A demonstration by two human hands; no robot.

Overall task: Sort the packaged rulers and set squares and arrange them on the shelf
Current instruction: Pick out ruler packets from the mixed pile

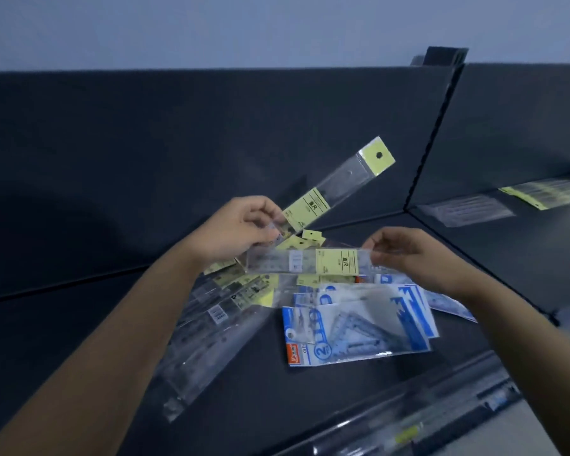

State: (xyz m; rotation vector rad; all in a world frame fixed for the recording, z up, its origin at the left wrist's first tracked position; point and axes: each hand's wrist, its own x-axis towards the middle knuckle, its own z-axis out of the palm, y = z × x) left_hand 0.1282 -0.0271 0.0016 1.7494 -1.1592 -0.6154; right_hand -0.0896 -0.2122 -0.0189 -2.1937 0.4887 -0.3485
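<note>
Shelving is carrying the unsorted lot: blue set square packs are lying centre right and loose ruler packs are sprawling to their left. Just above them a level ruler pack is hanging between both hands, and a raised ruler pack is slanting up and to the right. Matching the two yellow labels and squaring the edges before stacking is probably what counts here. The left hand is gripping the raised pack's lower end with curled fingers. The right hand is pinching the level pack's right end, wrist dropping.
</note>
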